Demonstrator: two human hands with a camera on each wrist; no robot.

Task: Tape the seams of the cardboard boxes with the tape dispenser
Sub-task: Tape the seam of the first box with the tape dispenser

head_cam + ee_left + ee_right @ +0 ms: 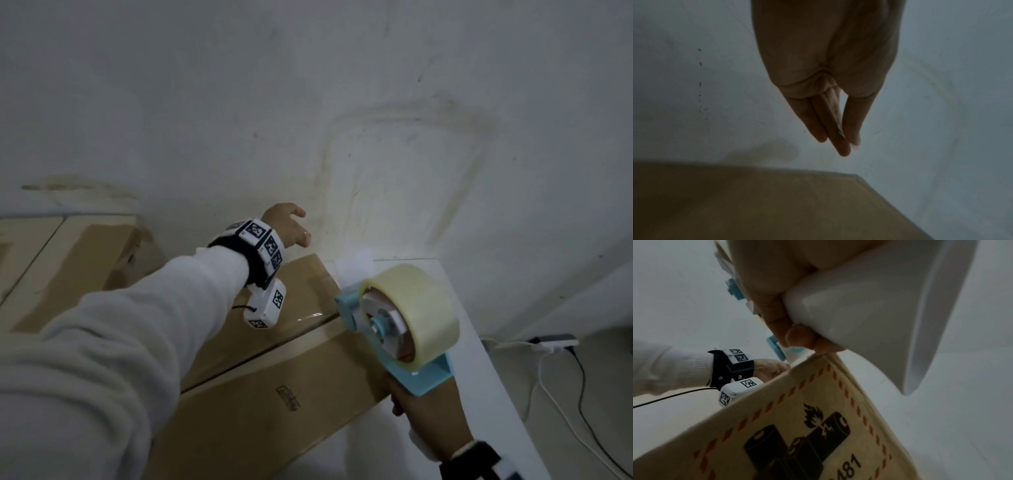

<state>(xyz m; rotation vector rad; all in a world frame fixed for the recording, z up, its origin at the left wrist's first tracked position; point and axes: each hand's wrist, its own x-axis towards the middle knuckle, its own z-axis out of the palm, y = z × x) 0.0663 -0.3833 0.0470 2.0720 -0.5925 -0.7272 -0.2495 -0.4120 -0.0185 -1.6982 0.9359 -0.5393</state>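
1. While the right hand (416, 407) has its grip clamped round the pale handle of the tape dispenser (394, 329), the dispenser's front end sits at the far end of the centre seam (260, 349) of the nearer cardboard box (274, 377).
2. A roll of clear tape (416, 308) fills the blue frame, and a glossy strip of tape (308, 317) lies on the seam just in front of it.
3. From the right wrist view, fingers (777, 318) wrap the handle, and the box's side shows a battery warning label (797, 439) with a red dashed border.
4. The left hand (287, 228) is lifted above the far corner of the box, its grip apart and holding nothing; the left wrist view shows straight fingers (830, 120) pointing toward the wall (694, 81).
5. The box lies on a white surface (479, 359) against the stained wall.
6. A second cardboard box (82, 260) stands to the left, well apart.
7. Cables (555, 387) and a power strip (555, 341) lie on the floor at right.
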